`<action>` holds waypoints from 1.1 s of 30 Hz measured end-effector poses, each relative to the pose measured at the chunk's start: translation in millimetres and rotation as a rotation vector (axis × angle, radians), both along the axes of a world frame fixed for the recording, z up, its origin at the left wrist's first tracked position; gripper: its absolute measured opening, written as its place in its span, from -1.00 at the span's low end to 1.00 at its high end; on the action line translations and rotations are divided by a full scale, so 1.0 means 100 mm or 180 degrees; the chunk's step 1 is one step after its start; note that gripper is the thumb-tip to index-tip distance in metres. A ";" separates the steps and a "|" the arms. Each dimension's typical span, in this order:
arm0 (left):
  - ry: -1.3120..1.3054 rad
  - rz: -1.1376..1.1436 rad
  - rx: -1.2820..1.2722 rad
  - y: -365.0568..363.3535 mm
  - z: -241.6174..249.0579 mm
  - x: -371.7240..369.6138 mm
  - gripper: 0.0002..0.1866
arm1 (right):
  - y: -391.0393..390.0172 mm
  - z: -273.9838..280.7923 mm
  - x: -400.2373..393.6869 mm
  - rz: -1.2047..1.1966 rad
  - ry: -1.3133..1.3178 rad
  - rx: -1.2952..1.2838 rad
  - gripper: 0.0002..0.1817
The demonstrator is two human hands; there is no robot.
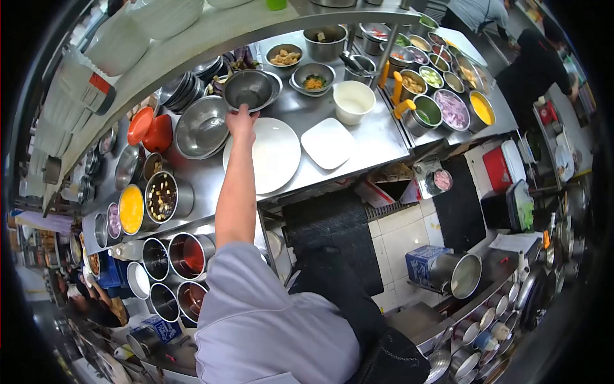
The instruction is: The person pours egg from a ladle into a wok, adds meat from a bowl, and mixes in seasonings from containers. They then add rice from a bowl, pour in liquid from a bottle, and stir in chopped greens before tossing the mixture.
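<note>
My left hand (242,123) reaches over the steel counter and is closed on the near rim of a metal bowl (249,86). The bowl appears to hold nothing and tilts slightly toward me. Another metal bowl (276,84) shows partly behind it. Beneath my forearm lies a large round white plate (281,153), its left part covered by my arm. Left of the hand stands a wider steel bowl (199,127). A squarish white plate (327,143) sits right of the round one. My right hand is not in view.
Several steel containers of chopped ingredients crowd the right end, including chopped onion (451,109) and yellow liquid (481,109). A white tub (354,102) stands nearby. Sauce pots (187,255) fill the lower left. An overhead shelf (211,48) carries bowls. People work at far right and lower left.
</note>
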State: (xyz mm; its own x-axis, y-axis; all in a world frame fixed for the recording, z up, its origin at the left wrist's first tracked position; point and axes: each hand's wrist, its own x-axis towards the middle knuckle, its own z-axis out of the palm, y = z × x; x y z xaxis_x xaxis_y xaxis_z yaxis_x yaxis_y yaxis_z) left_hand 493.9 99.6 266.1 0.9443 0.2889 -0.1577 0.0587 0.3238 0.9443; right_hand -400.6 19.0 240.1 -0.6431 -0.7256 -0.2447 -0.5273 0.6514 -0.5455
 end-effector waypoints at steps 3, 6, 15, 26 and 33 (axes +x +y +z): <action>0.0214 -0.0091 -0.0334 0.16 -0.15 0.28 -0.61 | -0.05 0.05 0.04 -0.0052 -0.0027 0.0065 -0.45; 0.0359 -0.0142 -0.0393 0.06 -0.01 0.08 -0.55 | -0.03 0.07 0.04 -0.0164 -0.0050 0.0112 -0.46; -0.0851 -0.3346 0.1657 -1.43 0.04 -2.75 -0.77 | 0.46 0.09 -0.59 -0.0819 -0.0279 0.0022 -0.49; -0.2263 -0.7903 0.0591 -1.97 -0.38 -6.39 -0.66 | 1.93 -0.25 -0.88 -0.2326 -0.0422 -0.0767 -0.53; -0.3748 -0.7456 0.1134 -2.41 -0.98 -8.17 -0.54 | 2.50 0.29 -0.87 -0.2866 -0.1015 -0.1670 -0.36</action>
State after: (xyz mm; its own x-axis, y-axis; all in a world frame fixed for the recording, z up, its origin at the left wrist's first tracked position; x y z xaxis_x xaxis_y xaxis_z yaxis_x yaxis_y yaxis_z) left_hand -322.8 -141.7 167.9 -0.6405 -0.7573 0.1273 -0.3611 0.4433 0.8204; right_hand -487.7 269.0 269.2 -0.9529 -0.0830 -0.2918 0.2416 0.3740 -0.8954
